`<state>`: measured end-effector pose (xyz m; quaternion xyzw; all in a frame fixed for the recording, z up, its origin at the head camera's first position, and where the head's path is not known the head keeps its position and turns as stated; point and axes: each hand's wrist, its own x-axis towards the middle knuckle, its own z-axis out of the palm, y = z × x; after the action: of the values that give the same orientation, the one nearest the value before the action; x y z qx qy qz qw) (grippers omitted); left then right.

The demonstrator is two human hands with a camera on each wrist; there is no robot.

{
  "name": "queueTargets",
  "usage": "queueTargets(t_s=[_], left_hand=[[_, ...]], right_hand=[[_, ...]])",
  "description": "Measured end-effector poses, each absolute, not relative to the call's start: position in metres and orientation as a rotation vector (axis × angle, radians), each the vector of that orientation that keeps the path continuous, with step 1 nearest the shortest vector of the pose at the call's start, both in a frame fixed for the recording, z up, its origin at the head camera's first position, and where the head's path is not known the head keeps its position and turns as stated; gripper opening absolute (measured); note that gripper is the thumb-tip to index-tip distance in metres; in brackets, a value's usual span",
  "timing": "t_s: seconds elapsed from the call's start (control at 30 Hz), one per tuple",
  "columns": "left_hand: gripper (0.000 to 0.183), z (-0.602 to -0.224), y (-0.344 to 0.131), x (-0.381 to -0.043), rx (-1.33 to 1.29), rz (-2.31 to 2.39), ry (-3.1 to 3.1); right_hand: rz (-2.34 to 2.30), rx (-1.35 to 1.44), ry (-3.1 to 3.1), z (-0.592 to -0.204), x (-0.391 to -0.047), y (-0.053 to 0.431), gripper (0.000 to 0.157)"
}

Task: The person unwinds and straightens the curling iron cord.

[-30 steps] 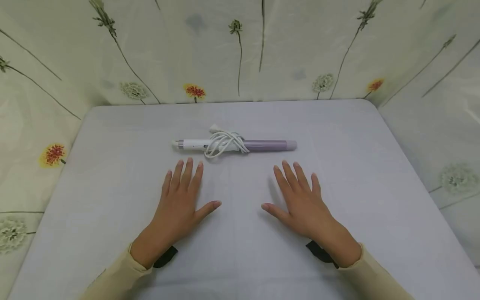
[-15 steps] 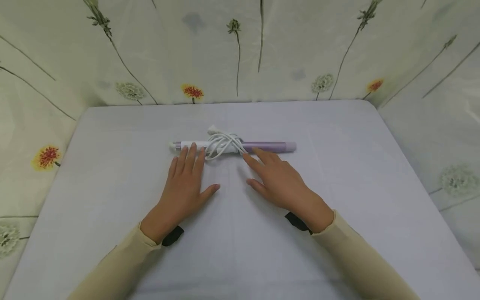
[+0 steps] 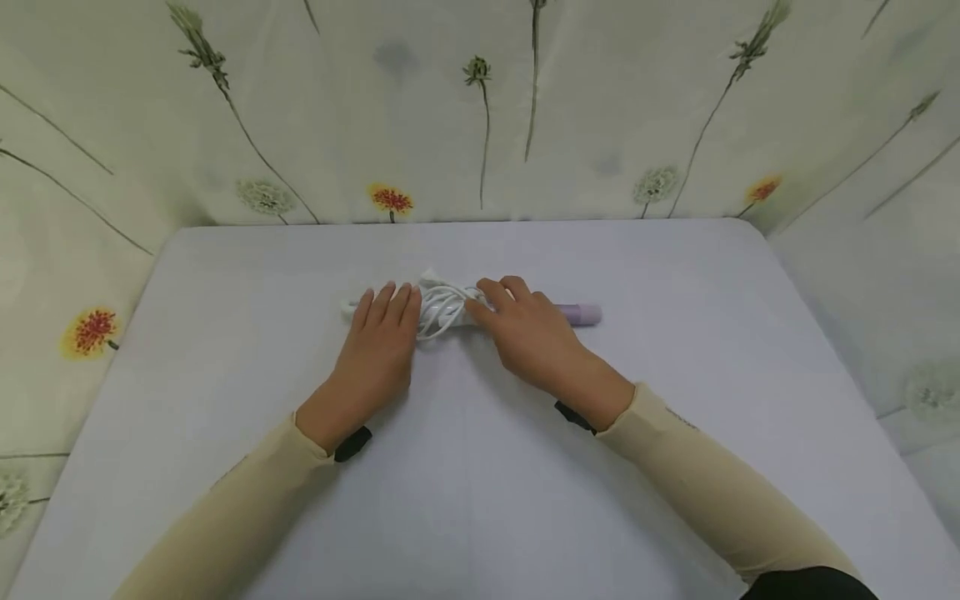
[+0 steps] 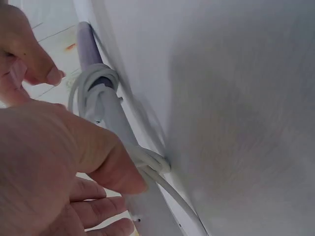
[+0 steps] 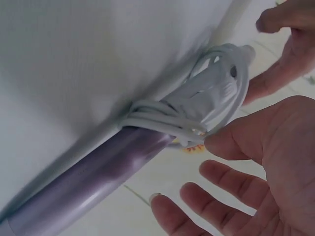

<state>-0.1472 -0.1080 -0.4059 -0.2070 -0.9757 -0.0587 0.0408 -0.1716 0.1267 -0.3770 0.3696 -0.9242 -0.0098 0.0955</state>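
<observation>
A curling iron with a white handle and purple barrel lies crosswise on the white-covered table, its white cord looped around the middle. My left hand is over the handle end with fingers extended, hiding much of it in the head view. In the left wrist view the thumb overlaps the white handle, with loosely bent fingers on the other side. My right hand reaches over the barrel beside the cord. The right wrist view has its thumb tip right at the cord loops, while the other fingers are apart from the barrel.
The white tablecloth covers the table all around the curling iron. Behind and to the sides hangs a pale curtain-like sheet printed with flowers and stems. A dark object shows at the bottom right edge.
Both hands have moved forward from the bare cloth to the curling iron. The right hand has also shifted left, and its fingers have bent. The iron has stayed in place on the table.
</observation>
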Motion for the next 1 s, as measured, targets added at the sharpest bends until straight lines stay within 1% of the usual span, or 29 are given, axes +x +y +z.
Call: queueTargets(t_s=[0.07,0.2,0.4,0.5,0.57,0.67,0.73,0.87,1.0], left_hand=[[0.062,-0.406,-0.106,-0.153,-0.64,-0.143,-2.969],[0.061,-0.409,-0.108,-0.158,-0.622,-0.117,-2.968],[0.047,-0.413,-0.112,-0.174,-0.697,-0.124,-3.032],[0.048,-0.414,-0.114,-0.186,-0.736,-0.157,-3.07],[0.049,-0.415,-0.115,-0.188,-0.726,-0.187,-3.091],[0.048,-0.414,-0.117,-0.186,-0.66,-0.234,-3.116],[0.044,-0.414,-0.119,-0.183,-0.61,-0.265,-3.116],[0.036,-0.408,-0.122,-0.173,-0.554,-0.356,-3.081],[0.034,-0.393,-0.123,-0.158,-0.517,-0.446,-3.03]], right_hand=[[-0.057,1.103,-2.73,-0.376,-0.176,0.127,0.042],[-0.082,1.141,-2.638,-0.38,-0.18,0.125,0.033],[-0.136,1.106,-2.586,-0.387,-0.19,0.131,0.026],[-0.164,1.062,-2.579,-0.387,-0.2,0.138,0.02],[-0.167,1.043,-2.567,-0.386,-0.2,0.145,0.014],[-0.131,1.045,-2.537,-0.384,-0.199,0.157,0.007],[-0.096,1.062,-2.517,-0.382,-0.195,0.168,0.004],[0.009,1.093,-2.522,-0.379,-0.181,0.191,0.013],[0.219,1.025,-2.662,-0.374,-0.162,0.209,0.012]])
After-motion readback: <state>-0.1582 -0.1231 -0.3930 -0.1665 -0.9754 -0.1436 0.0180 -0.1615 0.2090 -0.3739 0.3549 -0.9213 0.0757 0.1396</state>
